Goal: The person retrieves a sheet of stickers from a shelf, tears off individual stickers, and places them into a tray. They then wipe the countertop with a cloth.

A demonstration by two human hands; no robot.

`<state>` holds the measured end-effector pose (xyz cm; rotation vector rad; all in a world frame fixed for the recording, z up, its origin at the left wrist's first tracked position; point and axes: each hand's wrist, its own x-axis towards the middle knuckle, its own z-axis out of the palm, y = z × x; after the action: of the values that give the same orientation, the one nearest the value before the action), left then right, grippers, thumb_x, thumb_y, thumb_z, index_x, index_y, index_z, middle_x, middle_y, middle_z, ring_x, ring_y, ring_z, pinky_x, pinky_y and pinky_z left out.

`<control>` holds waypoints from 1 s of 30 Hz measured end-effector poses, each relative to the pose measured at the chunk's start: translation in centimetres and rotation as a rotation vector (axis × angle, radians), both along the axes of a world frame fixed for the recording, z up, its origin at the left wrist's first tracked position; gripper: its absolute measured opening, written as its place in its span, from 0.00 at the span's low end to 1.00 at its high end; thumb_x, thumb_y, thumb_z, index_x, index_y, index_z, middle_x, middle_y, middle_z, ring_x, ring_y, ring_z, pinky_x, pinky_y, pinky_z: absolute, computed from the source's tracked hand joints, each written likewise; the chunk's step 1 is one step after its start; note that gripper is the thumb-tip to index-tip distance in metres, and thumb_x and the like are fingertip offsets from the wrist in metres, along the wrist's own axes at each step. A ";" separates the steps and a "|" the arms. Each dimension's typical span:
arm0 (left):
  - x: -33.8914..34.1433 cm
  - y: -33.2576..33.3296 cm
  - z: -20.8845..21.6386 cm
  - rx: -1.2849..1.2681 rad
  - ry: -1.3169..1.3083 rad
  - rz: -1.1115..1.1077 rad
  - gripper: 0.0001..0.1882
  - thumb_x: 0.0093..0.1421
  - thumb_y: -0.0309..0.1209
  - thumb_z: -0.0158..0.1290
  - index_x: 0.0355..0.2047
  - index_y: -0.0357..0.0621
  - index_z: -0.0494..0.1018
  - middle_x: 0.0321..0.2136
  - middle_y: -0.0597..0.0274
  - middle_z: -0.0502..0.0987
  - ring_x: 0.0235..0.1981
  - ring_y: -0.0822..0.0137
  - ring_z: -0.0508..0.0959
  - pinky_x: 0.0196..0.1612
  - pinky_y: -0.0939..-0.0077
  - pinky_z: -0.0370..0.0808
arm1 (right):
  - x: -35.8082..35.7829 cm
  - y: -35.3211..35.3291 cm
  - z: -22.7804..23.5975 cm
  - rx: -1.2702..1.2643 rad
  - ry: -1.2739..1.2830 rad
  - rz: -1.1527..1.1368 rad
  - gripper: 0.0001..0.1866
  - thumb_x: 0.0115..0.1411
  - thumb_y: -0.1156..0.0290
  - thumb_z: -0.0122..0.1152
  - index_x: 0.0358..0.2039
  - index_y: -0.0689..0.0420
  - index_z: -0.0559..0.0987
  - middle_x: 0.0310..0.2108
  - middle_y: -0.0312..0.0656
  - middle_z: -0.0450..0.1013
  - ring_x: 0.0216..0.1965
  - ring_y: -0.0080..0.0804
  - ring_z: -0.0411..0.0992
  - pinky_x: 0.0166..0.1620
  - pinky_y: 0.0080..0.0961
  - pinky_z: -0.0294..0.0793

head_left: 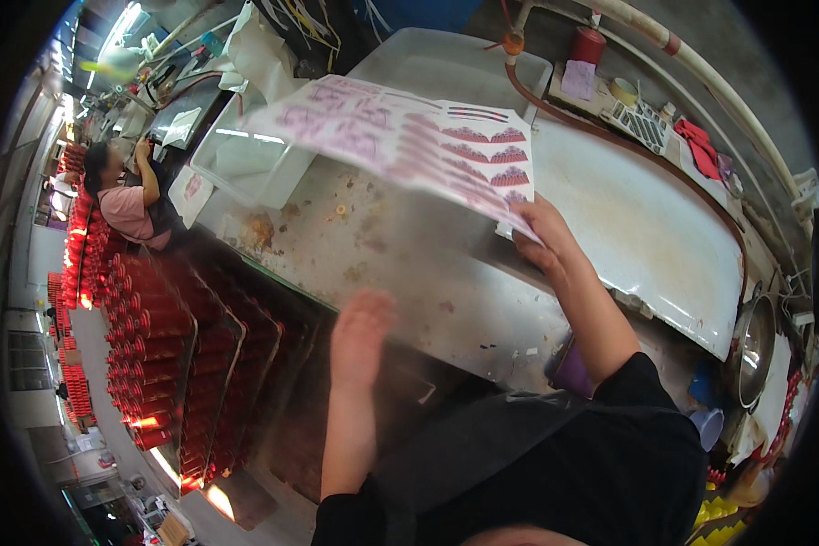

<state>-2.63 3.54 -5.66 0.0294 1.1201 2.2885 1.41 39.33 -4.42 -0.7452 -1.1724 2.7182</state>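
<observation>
In my right hand (546, 237) I hold a large printed sheet (487, 150) by its near right corner, pinched between thumb and fingers. Pink and purple patterns repeat across its white surface, with short dark stripes near the far edge. Motion blurs the sheet's left side, which hangs in the air above the stained metal worktable (364, 237). My left hand (362, 337) is raised beside the table's near edge, away from the sheet. Its fingers are smeared by motion.
A translucent plastic tub (227, 196) stands partly behind the sheet, with a larger pale basin (409, 55) beyond. To the right lies a white-surfaced panel (646, 237). Racks of red cylinders (155, 337) fill the left. Another person (132, 205) works at the far left.
</observation>
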 end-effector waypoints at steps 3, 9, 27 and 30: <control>-0.4 0.8 -5.1 -0.500 0.090 -0.072 0.28 0.63 0.29 0.54 0.63 0.40 0.62 0.58 0.49 0.70 0.60 0.56 0.70 0.60 0.63 0.69 | -5.3 3.1 -2.0 -0.105 0.000 -0.047 0.06 0.59 0.80 0.53 0.38 0.59 0.72 0.23 0.35 0.67 0.13 0.18 0.59 0.11 0.13 0.55; -3.0 2.2 -12.4 -1.241 0.385 -0.356 0.38 0.55 0.32 0.60 0.65 0.37 0.59 0.64 0.44 0.62 0.65 0.52 0.63 0.64 0.63 0.62 | -15.2 11.9 -5.5 -0.317 -0.007 -0.093 0.08 0.61 0.81 0.50 0.40 0.69 0.72 0.29 0.47 0.73 0.24 0.29 0.73 0.20 0.15 0.73; -5.9 7.8 -13.6 -1.870 0.355 -0.726 0.79 0.33 0.61 0.71 0.71 0.47 0.28 0.70 0.35 0.28 0.72 0.42 0.28 0.69 0.42 0.32 | -20.4 11.5 -7.2 1.940 0.107 0.056 0.15 0.60 0.62 0.55 0.43 0.55 0.81 0.42 0.49 0.76 0.47 0.50 0.73 0.51 0.40 0.71; -5.9 7.7 -14.4 -1.874 0.367 -0.721 0.80 0.32 0.61 0.71 0.71 0.48 0.26 0.70 0.35 0.28 0.72 0.42 0.28 0.68 0.41 0.32 | -22.7 12.8 -7.7 1.899 0.060 0.248 0.23 0.64 0.52 0.46 0.44 0.57 0.80 0.41 0.52 0.77 0.48 0.53 0.73 0.53 0.43 0.70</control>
<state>-8.57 11.21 -20.04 0.0907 2.4118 0.0783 -21.25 52.12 -12.17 -0.1181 -2.7942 0.6116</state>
